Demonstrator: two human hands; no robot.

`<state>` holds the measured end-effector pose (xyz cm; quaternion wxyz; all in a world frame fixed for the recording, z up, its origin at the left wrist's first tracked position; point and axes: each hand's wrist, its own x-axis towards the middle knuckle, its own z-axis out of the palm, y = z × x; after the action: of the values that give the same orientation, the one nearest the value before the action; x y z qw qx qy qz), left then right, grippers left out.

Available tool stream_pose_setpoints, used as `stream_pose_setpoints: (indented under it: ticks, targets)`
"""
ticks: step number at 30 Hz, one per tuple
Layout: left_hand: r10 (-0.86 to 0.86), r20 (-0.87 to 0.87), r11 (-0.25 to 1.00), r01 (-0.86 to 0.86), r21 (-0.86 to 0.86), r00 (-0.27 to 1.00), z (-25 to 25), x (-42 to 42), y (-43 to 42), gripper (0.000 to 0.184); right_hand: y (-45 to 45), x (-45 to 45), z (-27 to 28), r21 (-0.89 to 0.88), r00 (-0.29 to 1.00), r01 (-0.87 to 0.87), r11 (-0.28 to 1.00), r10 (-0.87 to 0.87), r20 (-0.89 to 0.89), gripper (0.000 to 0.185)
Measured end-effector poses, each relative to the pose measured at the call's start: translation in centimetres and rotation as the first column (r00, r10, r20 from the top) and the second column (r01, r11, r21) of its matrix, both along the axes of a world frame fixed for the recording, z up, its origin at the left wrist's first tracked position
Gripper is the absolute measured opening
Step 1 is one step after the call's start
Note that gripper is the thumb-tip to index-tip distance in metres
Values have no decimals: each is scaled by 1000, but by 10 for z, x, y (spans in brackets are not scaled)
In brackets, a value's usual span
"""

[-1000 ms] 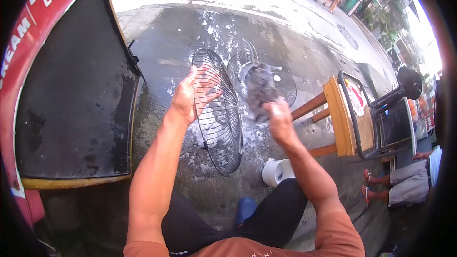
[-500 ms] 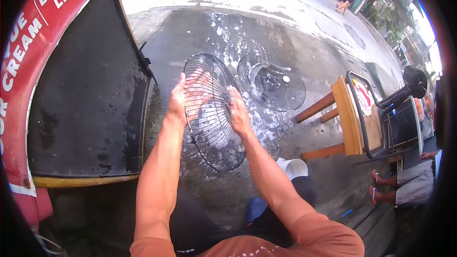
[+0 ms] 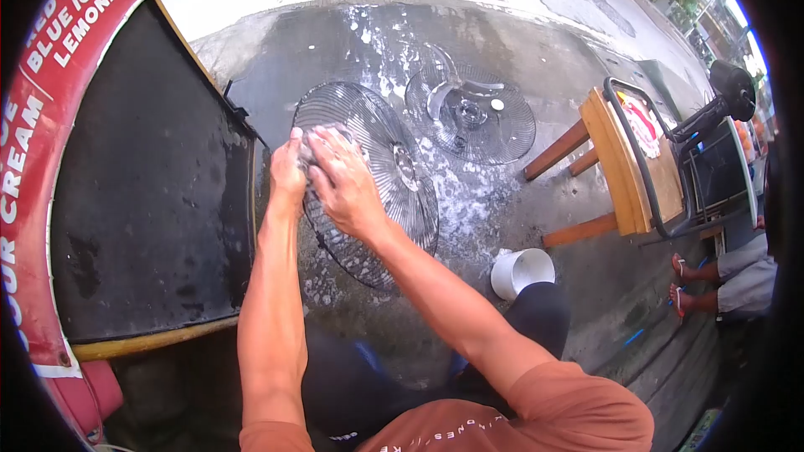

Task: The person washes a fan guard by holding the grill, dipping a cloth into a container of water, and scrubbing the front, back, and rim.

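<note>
Right hand (image 3: 343, 188) shifts from grille centre to upper rim

Left hand (image 3: 287, 174) grasps the rim of the round black wire fan grille (image 3: 381, 138). Right hand presses a dark, foamy wad (image 3: 362, 147) there; finger closure cannot be determined. Grille is tilted, beside grille 2, a round wire guard (image 3: 511, 138) on wet grey pavement (image 3: 469, 234).

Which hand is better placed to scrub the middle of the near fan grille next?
Probably the right hand: it lies over the face of the near fan grille, closer to the hub. The left hand is out at the rim, better placed for steadying.
</note>
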<state>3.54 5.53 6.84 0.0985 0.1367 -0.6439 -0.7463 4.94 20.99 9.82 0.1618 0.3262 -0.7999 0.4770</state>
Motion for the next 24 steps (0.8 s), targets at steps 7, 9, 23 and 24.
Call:
stream_pose_setpoints:
  ticks: [7, 9, 23, 24]
  targets:
    - [219, 204, 960, -173, -221, 954, 26, 8, 18, 58, 77, -15, -81, -76, 742, 333, 940, -211, 636, 41]
    - [206, 160, 943, -152, -297, 965, 24, 7, 17, 58, 79, -18, -99, 22, 795, 373, 928, -332, 508, 44]
    - [111, 250, 971, -159, 180, 962, 5, 4, -6, 45, 10, 34, 1, 200, 995, 84, 976, -91, 30, 59]
    - [208, 173, 976, -215, 22, 963, -3, -1, -4, 47, 16, 28, -7, 203, 986, 131, 970, -149, 72, 58]
